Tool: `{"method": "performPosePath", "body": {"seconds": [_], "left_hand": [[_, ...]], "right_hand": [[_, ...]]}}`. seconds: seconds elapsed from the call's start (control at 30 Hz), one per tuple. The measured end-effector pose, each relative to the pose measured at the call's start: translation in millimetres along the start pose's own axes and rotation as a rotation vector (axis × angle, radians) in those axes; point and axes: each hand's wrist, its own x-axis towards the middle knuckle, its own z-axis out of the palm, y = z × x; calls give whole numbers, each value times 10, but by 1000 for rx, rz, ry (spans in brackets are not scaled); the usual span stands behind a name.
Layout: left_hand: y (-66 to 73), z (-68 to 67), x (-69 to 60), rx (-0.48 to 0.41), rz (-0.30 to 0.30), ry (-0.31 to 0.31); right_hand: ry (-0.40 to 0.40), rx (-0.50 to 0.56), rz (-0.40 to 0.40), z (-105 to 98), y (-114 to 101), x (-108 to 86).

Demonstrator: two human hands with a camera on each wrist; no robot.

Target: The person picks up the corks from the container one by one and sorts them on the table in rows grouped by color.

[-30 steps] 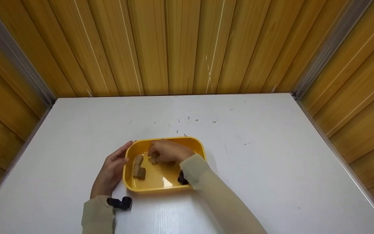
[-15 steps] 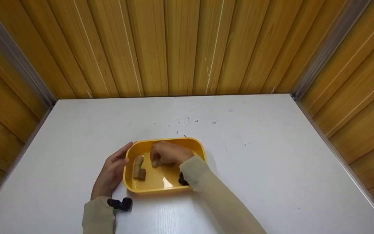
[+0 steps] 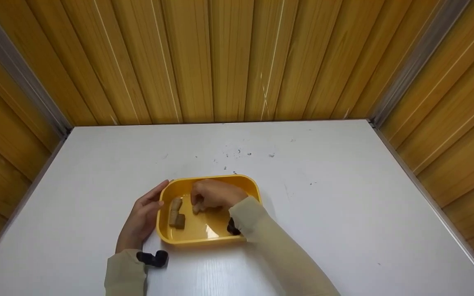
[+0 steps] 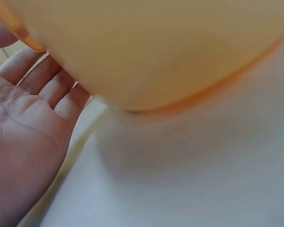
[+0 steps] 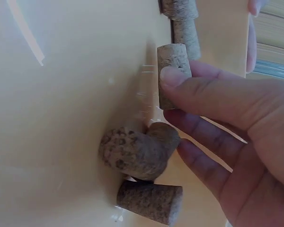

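In the head view a yellow plastic tray (image 3: 199, 237) sits on the white table. My right hand (image 3: 217, 193) is inside it; in the right wrist view its thumb and fingers pinch a cork stopper (image 5: 173, 56). Just beside those fingers lie several loose corks, among them a speckled cork (image 5: 128, 151) and a dark cork (image 5: 149, 202). Along the tray's left side stand pale corks (image 3: 174, 217) in a line, with a browner cork (image 3: 180, 222) against them. My left hand (image 3: 140, 216) touches the tray's left wall from outside, fingers fairly straight, as the left wrist view also shows.
The white tabletop (image 3: 335, 213) extends around the tray and bears small dark scuffs. Wood-patterned panels (image 3: 228, 61) enclose the back and both sides. A black wrist camera (image 3: 153, 258) sits at my left cuff.
My right hand has shifted slightly right and nearer me inside the tray, with the pinched cork. The left hand and the corks on the left side keep their places.
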Motion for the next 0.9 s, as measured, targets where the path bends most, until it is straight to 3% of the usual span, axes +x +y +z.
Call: {"method": "performPosePath", "body": {"seconds": [0.33, 0.9], "left_hand": [[15, 17, 2, 5, 1, 3], [-1, -5, 5, 15, 18, 4]], "right_hand": [[-8, 3, 8, -98, -22, -69], [55, -20, 21, -373, 20, -402]]}}
